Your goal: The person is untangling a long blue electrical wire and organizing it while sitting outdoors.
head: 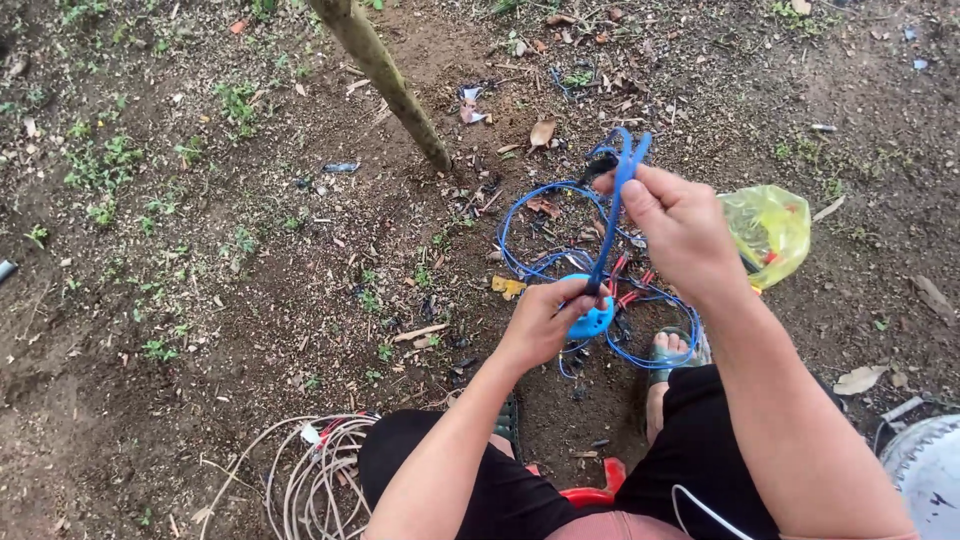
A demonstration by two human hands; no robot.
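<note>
My right hand [678, 225] grips a blue cable [612, 215] near its top, where the cable folds into a loop by my thumb. The cable runs down to my left hand [548, 320], which pinches its lower part and also holds a round blue roll of tape [592, 322]. More of the blue cable lies in loose coils [530, 225] on the bare soil beneath both hands, mixed with short red wires [630, 290]. I sit low, with my knees in black shorts on either side and a sandalled foot [672, 350] under my right forearm.
A slanted wooden pole [385, 80] enters the ground beyond the coils. A yellow plastic bag [772, 230] lies to the right. A coil of white cables [315, 475] rests by my left knee. A grey round object [925, 470] sits at the bottom right. Dry leaves and weeds dot the soil.
</note>
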